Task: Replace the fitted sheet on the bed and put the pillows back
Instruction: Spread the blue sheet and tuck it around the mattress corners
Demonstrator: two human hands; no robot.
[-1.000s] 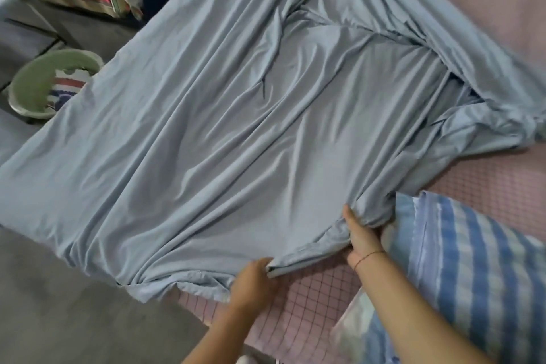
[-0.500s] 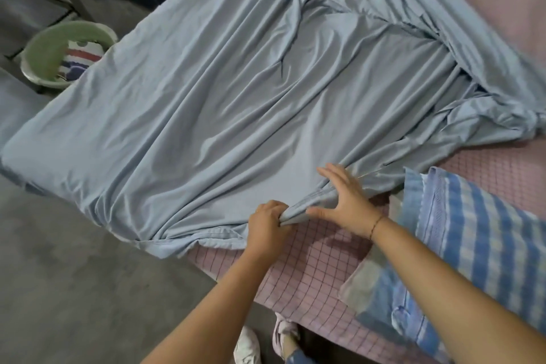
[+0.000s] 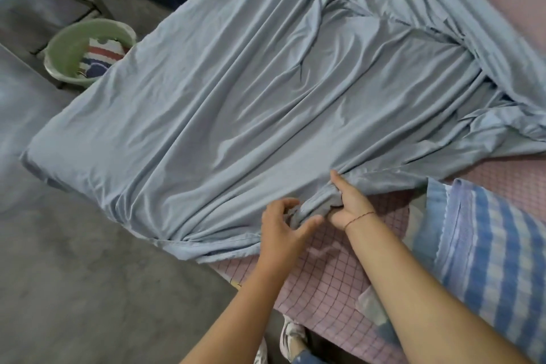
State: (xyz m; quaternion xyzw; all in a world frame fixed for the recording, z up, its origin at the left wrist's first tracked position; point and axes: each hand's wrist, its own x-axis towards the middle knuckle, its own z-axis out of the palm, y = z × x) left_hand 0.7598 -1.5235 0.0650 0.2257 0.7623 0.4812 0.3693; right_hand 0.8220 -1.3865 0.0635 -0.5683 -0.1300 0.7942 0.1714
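- Two hands are meeting at the near edge, just beside each other on one bunch of cloth.
- Gripping hard, the right hand [image 3: 351, 205] is clamping its curled fingers on the gathered hem of the one blue-grey fitted sheet [image 3: 236, 115].
- Curving round the same bunch, the left hand [image 3: 280, 227] is touching it with its thumb; whether it is truly gripping, I cannot tell.
- That sheet is lying spread and wrinkled over the pink checked bed cover [image 3: 319, 284], reaching the far left corner.
- One blue-striped pillow [image 3: 484, 260] is sitting near right, on the cover.
- One green basin [image 3: 68, 50] is standing far left on the grey floor [image 3: 88, 289].
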